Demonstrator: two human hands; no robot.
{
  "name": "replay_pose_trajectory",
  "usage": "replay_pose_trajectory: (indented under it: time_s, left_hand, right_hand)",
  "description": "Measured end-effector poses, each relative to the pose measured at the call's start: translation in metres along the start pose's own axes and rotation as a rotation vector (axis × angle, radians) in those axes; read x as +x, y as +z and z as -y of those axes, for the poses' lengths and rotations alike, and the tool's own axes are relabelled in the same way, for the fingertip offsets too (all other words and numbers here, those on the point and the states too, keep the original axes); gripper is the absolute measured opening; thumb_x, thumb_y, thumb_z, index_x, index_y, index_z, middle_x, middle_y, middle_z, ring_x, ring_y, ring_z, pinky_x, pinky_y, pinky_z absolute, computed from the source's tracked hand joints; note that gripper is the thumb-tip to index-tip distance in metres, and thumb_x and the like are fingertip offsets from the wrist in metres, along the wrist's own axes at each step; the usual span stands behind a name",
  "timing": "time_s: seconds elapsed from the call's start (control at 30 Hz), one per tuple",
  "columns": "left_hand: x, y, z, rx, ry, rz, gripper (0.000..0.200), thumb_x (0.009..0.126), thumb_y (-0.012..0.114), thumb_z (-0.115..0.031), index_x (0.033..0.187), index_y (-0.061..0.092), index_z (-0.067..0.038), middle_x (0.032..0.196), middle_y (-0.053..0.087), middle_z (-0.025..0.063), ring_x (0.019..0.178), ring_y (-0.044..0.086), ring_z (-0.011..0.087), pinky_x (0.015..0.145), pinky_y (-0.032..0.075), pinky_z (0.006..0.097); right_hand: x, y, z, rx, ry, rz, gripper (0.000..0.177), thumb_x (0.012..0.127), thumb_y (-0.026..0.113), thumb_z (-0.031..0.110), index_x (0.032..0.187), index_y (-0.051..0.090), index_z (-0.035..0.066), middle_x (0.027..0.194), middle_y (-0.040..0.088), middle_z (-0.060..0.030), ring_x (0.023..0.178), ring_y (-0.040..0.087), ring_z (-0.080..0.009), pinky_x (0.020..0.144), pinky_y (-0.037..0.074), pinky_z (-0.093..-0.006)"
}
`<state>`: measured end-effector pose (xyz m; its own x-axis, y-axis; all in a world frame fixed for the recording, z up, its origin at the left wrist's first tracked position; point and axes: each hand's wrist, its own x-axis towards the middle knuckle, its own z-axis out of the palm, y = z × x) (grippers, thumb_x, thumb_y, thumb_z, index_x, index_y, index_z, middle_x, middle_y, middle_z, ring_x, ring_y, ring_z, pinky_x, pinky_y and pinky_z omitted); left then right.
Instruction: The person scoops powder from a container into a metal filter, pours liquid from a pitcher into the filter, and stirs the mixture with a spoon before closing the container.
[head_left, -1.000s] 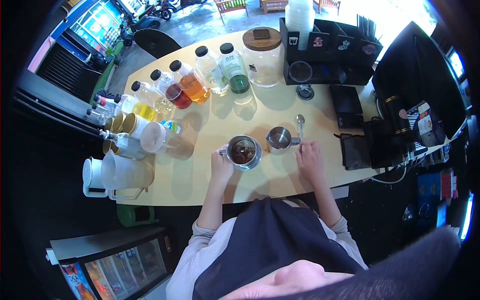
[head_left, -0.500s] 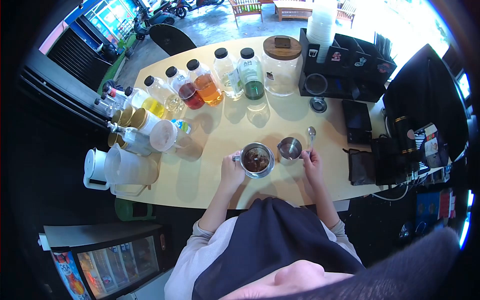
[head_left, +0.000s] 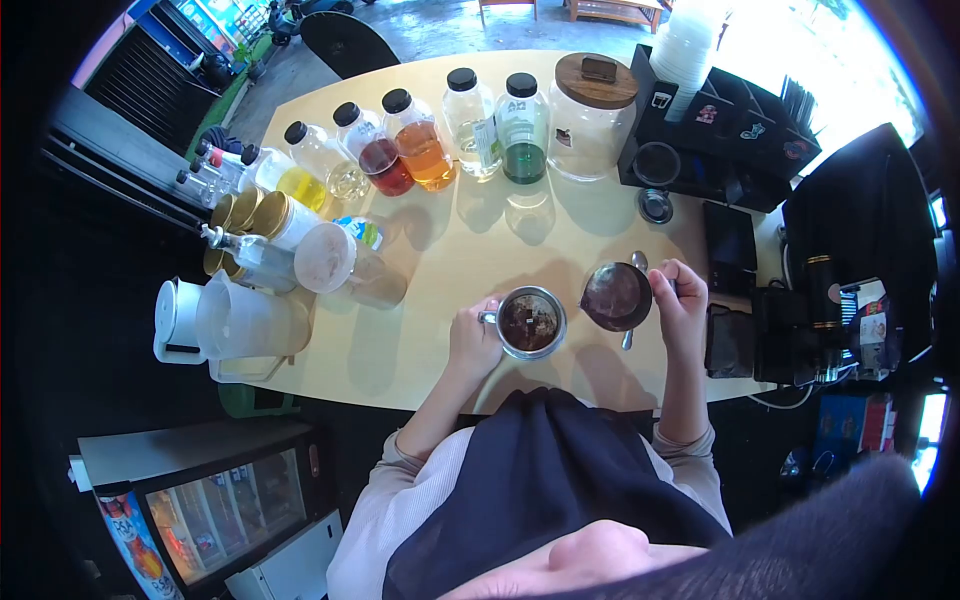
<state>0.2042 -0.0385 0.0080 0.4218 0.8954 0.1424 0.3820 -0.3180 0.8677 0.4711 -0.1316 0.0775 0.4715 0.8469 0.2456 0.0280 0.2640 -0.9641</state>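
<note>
The right grip is closed on the handle side of the pitcher, which hangs above the table, its shadow lying apart from it. The left grip is closed around the handle of the mug, just left of the pitcher, the two apart. The step in hand looks to be managing the pair together, the mug steadied and the pitcher held up beside it. From this pose, moving the pitcher calls for a controlled wrist, in case it holds liquid, and for the left grip to keep the mug upright.

The spoon lies beneath the pitcher, its middle covered, only its two ends showing. Further left stands the tub; the bottles line the far edge, with the jar and the rack to their right.

Hard to make out: whether the mug's base touches the table, whether its dark brown contents are wet or loose, and whether the pitcher's brownish inside is liquid or reflection. Fingers hide most of both handles. The rack's top fades into glare, and the view's edges fall off into black.
</note>
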Motion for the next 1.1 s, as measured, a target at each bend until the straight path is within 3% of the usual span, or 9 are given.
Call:
replay_pose_trajectory:
  time_s: [0.27, 0.47, 0.7, 0.8, 0.87, 1.1]
  left_hand:
    - [0.001, 0.0, -0.003, -0.028, 0.004, 0.001, 0.052, 0.103, 0.034, -0.037, 0.102, 0.072, -0.002, 0.08, 0.07, 0.0214, 0.077, 0.068, 0.0415, 0.068, 0.053, 0.0457]
    - [0.001, 0.0, 0.001, -0.023, -0.005, 0.008, 0.053, 0.103, 0.034, -0.037, 0.1, 0.072, -0.002, 0.081, 0.07, 0.0215, 0.077, 0.068, 0.042, 0.068, 0.053, 0.0462]
    - [0.001, -0.001, 0.0, -0.033, -0.006, 0.013, 0.055, 0.103, 0.033, -0.039, 0.102, 0.072, -0.001, 0.084, 0.07, 0.0219, 0.079, 0.068, 0.0423, 0.07, 0.053, 0.0467]
    - [0.001, 0.0, 0.0, -0.033, -0.019, 0.009, 0.052, 0.103, 0.035, -0.037, 0.103, 0.072, 0.0, 0.086, 0.07, 0.0223, 0.08, 0.068, 0.0424, 0.071, 0.054, 0.0465]
    - [0.0, 0.0, 0.001, -0.027, -0.026, 0.01, 0.051, 0.103, 0.035, -0.036, 0.103, 0.072, 0.0, 0.086, 0.071, 0.0222, 0.081, 0.068, 0.0423, 0.072, 0.054, 0.0464]
    - [0.001, -0.003, -0.003, -0.018, -0.05, 0.033, 0.049, 0.102, 0.037, -0.034, 0.101, 0.072, -0.001, 0.087, 0.071, 0.0217, 0.082, 0.068, 0.0417, 0.072, 0.054, 0.0459]
  right_hand:
    - [0.011, 0.017, 0.029, -0.172, -0.009, 0.13, 0.035, 0.088, 0.07, 0.002, 0.063, 0.046, 0.004, 0.06, 0.046, 0.0061, 0.057, 0.038, 0.0007, 0.05, 0.026, -0.0195]
    - [0.016, 0.027, 0.043, -0.242, -0.038, 0.153, 0.036, 0.083, 0.074, 0.001, 0.061, 0.046, 0.003, 0.057, 0.049, 0.0058, 0.056, 0.043, 0.002, 0.048, 0.028, -0.0179]
    - [0.021, 0.027, 0.042, -0.325, -0.051, 0.199, 0.037, 0.078, 0.078, 0.002, 0.059, 0.046, 0.002, 0.054, 0.046, 0.0049, 0.053, 0.039, 0.0015, 0.045, 0.025, -0.0198]
    - [0.021, 0.026, 0.041, -0.387, -0.054, 0.268, 0.035, 0.081, 0.074, -0.006, 0.064, 0.045, 0.002, 0.06, 0.048, 0.005, 0.057, 0.045, 0.0016, 0.05, 0.034, -0.0156]
    - [0.022, 0.031, 0.041, -0.398, -0.078, 0.21, 0.039, 0.074, 0.081, 0.005, 0.059, 0.045, 0.002, 0.053, 0.042, 0.0028, 0.052, 0.034, -0.001, 0.045, 0.023, -0.0224]
    - [0.024, 0.036, 0.057, -0.487, -0.121, 0.255, 0.037, 0.072, 0.081, 0.005, 0.06, 0.046, 0.001, 0.053, 0.042, 0.0005, 0.05, 0.034, -0.004, 0.045, 0.023, -0.0241]
